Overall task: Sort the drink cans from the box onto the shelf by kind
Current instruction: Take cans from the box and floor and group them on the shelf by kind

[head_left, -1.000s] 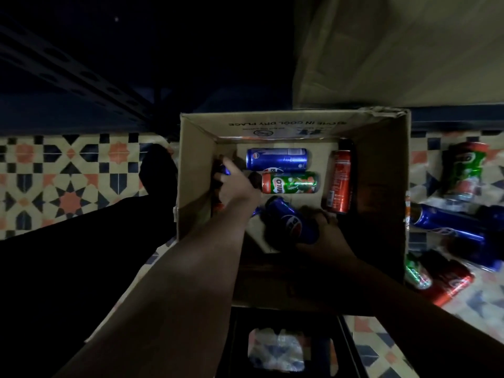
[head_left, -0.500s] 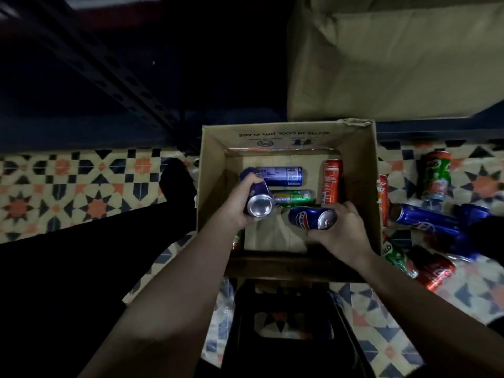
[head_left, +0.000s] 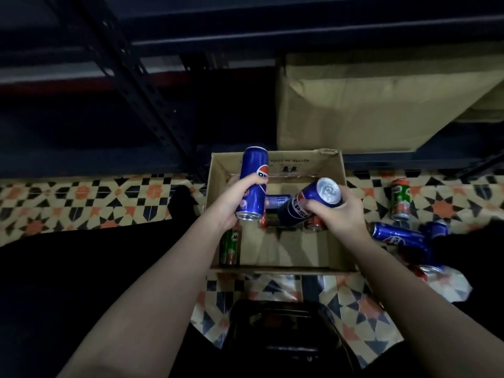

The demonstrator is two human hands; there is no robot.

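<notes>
Dark steel shelf (head_left: 152,99): occupies the upper field, its slotted upright running diagonally; a large closed carton (head_left: 381,105) sits on it to the right. The bay to the left of that carton looks dark and its contents cannot be made out.

Cardboard box (head_left: 275,266): open, on the patterned floor mat (head_left: 81,197) directly below the shelf. Remaining inside: a green Milo can (head_left: 230,246) along the left wall, plus a blue can and others partly hidden behind the hands; their count is not determinable.

Loose cans on the mat right of the box: a green Milo can standing (head_left: 400,199), blue Pepsi cans lying (head_left: 395,238), red ones at the edge.

Left hand (head_left: 234,200): fingers wrapped round a blue Pepsi can (head_left: 253,184), held near upright above the box's left side.

Right hand (head_left: 342,211): gripping a second Pepsi can (head_left: 308,203) near its top end, tilted, lid toward the camera, above the box's centre.

Assessment: lift-out of one matched pair is under way. Recommend carrying both clear of the box rim, righting the tilted can before set-down, and standing the two side by side in one shelf zone reserved for Pepsi, away from the carton
</notes>
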